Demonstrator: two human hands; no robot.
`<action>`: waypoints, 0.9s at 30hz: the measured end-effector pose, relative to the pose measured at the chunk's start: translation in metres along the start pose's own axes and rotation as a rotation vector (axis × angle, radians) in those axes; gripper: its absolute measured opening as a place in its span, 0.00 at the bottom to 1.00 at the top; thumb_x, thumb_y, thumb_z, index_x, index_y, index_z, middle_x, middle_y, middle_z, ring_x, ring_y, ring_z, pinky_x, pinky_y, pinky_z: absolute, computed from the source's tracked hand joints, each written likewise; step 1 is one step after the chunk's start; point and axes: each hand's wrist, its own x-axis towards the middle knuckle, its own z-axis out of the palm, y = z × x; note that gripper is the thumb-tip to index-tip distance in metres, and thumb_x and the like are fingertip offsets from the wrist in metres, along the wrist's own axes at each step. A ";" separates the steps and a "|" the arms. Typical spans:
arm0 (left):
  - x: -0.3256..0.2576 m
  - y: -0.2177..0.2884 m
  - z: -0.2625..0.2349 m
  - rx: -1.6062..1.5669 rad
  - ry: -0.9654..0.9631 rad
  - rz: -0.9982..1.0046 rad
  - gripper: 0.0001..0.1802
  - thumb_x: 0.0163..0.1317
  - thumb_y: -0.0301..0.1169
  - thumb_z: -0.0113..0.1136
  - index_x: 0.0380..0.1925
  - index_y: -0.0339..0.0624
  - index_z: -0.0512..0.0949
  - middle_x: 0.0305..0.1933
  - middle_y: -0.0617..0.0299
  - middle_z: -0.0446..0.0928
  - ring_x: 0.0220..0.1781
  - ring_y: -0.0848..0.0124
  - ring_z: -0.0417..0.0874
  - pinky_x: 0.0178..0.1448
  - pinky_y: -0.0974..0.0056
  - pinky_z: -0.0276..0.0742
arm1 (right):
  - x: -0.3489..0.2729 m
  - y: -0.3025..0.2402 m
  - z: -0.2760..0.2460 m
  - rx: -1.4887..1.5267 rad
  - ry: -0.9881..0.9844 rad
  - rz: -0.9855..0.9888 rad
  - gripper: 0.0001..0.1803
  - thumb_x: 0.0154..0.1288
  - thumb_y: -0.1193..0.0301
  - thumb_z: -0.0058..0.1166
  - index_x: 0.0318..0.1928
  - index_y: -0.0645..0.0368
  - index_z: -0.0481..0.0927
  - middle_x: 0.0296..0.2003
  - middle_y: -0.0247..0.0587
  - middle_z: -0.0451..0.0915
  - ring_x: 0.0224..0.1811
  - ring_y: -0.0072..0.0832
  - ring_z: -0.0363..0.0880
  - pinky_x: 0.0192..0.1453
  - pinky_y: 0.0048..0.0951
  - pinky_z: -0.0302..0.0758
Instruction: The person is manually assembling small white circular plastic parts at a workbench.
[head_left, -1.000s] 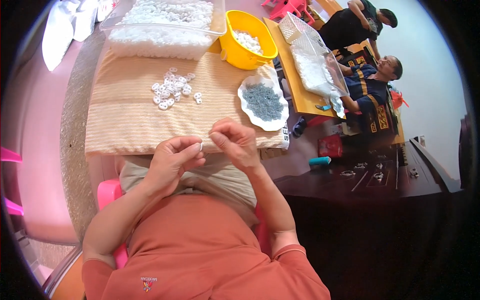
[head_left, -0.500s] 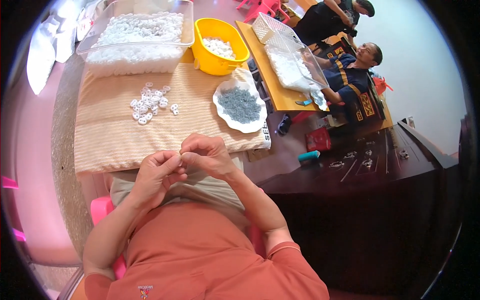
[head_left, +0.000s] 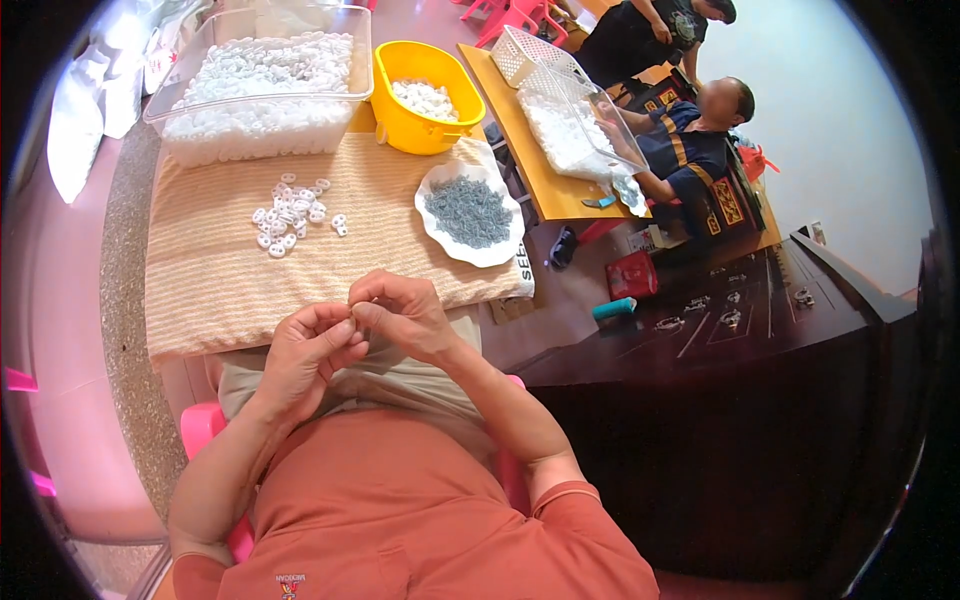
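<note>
My left hand (head_left: 308,350) and my right hand (head_left: 402,315) meet at the near edge of the towel-covered table, fingertips pinched together. Whatever lies between the fingers is too small and hidden to name. Beyond them, a loose pile of small white plastic pieces with two round holes each (head_left: 290,215) rests on the striped towel (head_left: 220,310). To the right of the pile stands a white scalloped dish (head_left: 482,258) holding many tiny dark grey parts (head_left: 467,211).
Behind the pile are a clear bin (head_left: 250,105) full of white pieces and a yellow tub (head_left: 415,135) with more. At right, a person (head_left: 690,140) sits at a wooden table (head_left: 575,205) beside another bin; another person (head_left: 640,45) stands behind. A dark table (head_left: 720,350) lies at the right.
The view has shifted slightly, so the table items sit a little further left. Both hands stay pinched together in nearly the same pose. The standing person has moved a little.
</note>
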 end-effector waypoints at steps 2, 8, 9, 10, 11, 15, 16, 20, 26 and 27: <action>0.000 -0.001 0.000 -0.003 0.017 0.005 0.08 0.63 0.24 0.61 0.42 0.37 0.76 0.39 0.61 0.81 0.38 0.74 0.83 0.45 0.69 0.85 | 0.001 0.000 0.002 0.023 0.005 -0.005 0.03 0.66 0.77 0.57 0.38 0.65 0.79 0.33 0.30 0.78 0.33 0.13 0.75 0.37 0.16 0.73; 0.002 0.000 -0.004 0.018 0.049 0.015 0.06 0.61 0.21 0.61 0.37 0.37 0.75 0.39 0.59 0.81 0.35 0.72 0.84 0.44 0.66 0.86 | -0.002 0.003 0.000 -0.102 -0.040 -0.051 0.03 0.65 0.81 0.55 0.39 0.67 0.79 0.38 0.38 0.78 0.38 0.18 0.77 0.40 0.20 0.76; 0.003 -0.001 -0.005 0.014 0.052 0.017 0.06 0.61 0.21 0.61 0.37 0.37 0.75 0.38 0.58 0.81 0.35 0.71 0.84 0.43 0.66 0.86 | -0.002 0.004 0.000 -0.101 -0.039 -0.051 0.03 0.65 0.81 0.55 0.39 0.67 0.79 0.38 0.38 0.78 0.38 0.18 0.77 0.40 0.20 0.76; 0.003 -0.002 -0.006 0.009 0.056 0.019 0.07 0.61 0.21 0.61 0.37 0.37 0.75 0.38 0.58 0.81 0.34 0.71 0.84 0.43 0.66 0.86 | -0.002 0.004 0.001 -0.105 -0.041 -0.071 0.03 0.65 0.81 0.55 0.39 0.67 0.79 0.38 0.38 0.78 0.38 0.19 0.77 0.40 0.20 0.76; 0.003 -0.002 -0.006 0.009 0.055 0.018 0.07 0.61 0.21 0.61 0.37 0.37 0.75 0.38 0.58 0.81 0.34 0.71 0.84 0.43 0.66 0.86 | -0.001 0.003 0.001 -0.109 -0.042 -0.092 0.03 0.65 0.82 0.55 0.39 0.67 0.79 0.38 0.38 0.78 0.38 0.19 0.77 0.39 0.20 0.76; 0.004 -0.004 -0.007 -0.006 0.069 0.018 0.07 0.61 0.22 0.62 0.38 0.37 0.75 0.38 0.58 0.81 0.35 0.70 0.85 0.43 0.66 0.86 | -0.001 0.003 0.006 -0.084 0.020 -0.096 0.03 0.62 0.80 0.59 0.37 0.64 0.80 0.33 0.34 0.78 0.35 0.17 0.74 0.39 0.21 0.71; 0.004 -0.004 -0.007 -0.019 0.066 0.021 0.06 0.61 0.22 0.62 0.38 0.37 0.75 0.38 0.58 0.81 0.35 0.70 0.85 0.43 0.66 0.86 | -0.001 0.004 0.006 -0.092 0.022 -0.107 0.03 0.62 0.79 0.59 0.36 0.64 0.80 0.33 0.34 0.78 0.35 0.18 0.73 0.38 0.21 0.70; 0.005 -0.005 -0.009 -0.026 0.072 0.013 0.07 0.62 0.23 0.61 0.39 0.37 0.76 0.38 0.58 0.81 0.35 0.70 0.85 0.42 0.67 0.86 | 0.000 0.006 0.006 -0.107 0.040 -0.145 0.03 0.61 0.79 0.60 0.36 0.64 0.79 0.32 0.33 0.77 0.33 0.18 0.72 0.37 0.21 0.69; 0.006 -0.004 -0.011 -0.040 0.079 -0.012 0.07 0.63 0.25 0.61 0.41 0.37 0.77 0.37 0.59 0.81 0.35 0.71 0.85 0.42 0.68 0.86 | 0.000 0.010 0.006 -0.056 0.031 -0.146 0.05 0.61 0.78 0.61 0.38 0.63 0.79 0.33 0.34 0.77 0.34 0.18 0.72 0.37 0.21 0.69; 0.006 -0.003 -0.011 -0.060 0.062 -0.017 0.07 0.63 0.25 0.61 0.41 0.37 0.77 0.37 0.59 0.81 0.35 0.71 0.85 0.42 0.68 0.86 | 0.000 0.010 0.006 -0.055 0.029 -0.145 0.05 0.61 0.78 0.61 0.38 0.63 0.79 0.33 0.34 0.77 0.34 0.18 0.72 0.37 0.21 0.69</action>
